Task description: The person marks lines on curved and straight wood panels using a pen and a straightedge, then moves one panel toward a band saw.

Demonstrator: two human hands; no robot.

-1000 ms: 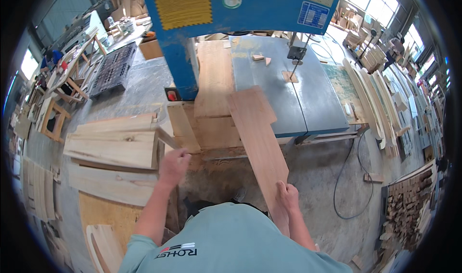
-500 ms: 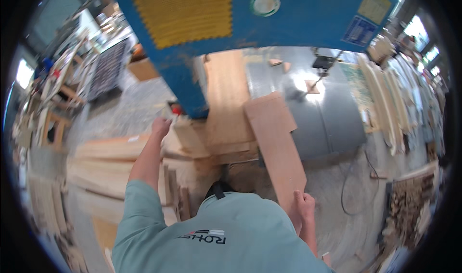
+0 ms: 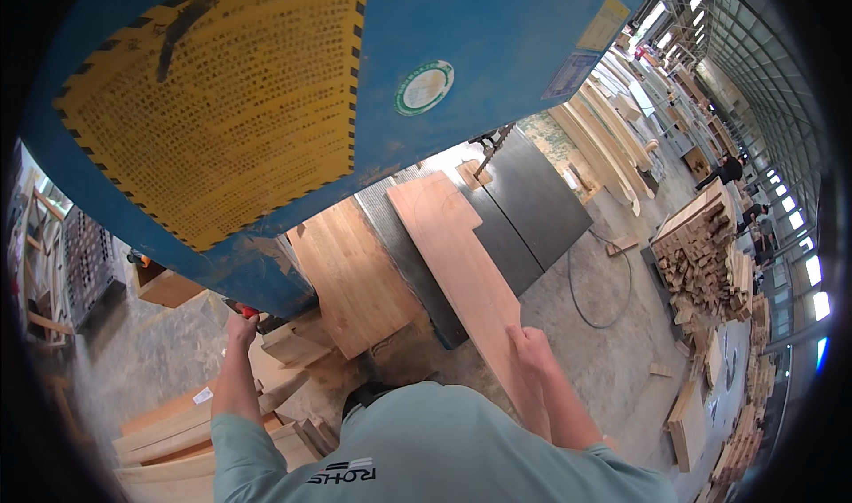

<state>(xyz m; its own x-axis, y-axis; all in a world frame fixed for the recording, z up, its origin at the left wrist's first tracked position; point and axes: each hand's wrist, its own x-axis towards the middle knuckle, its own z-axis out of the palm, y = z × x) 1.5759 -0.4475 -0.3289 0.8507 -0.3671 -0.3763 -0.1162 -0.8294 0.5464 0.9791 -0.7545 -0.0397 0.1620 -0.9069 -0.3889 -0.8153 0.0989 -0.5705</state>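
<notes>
A long pale wooden board lies lengthwise on the grey steel table of a big blue band saw, its far end near the blade guide. My right hand grips the board's near end. My left hand reaches out to the saw's blue column and rests on a small red knob or button; its fingers are hidden behind the hand. A wider, shorter board lies on the table left of the long one.
Stacked planks and offcuts lie low on the left. A black cable loops on the concrete floor to the right, beside a pile of cut wood pieces. Curved wooden parts lean further back. People stand far off at the right.
My head has moved in close to the saw, so the blue housing fills the view. My left hand rose from the plank stack to the red control. The right hand stays on the board's end.
</notes>
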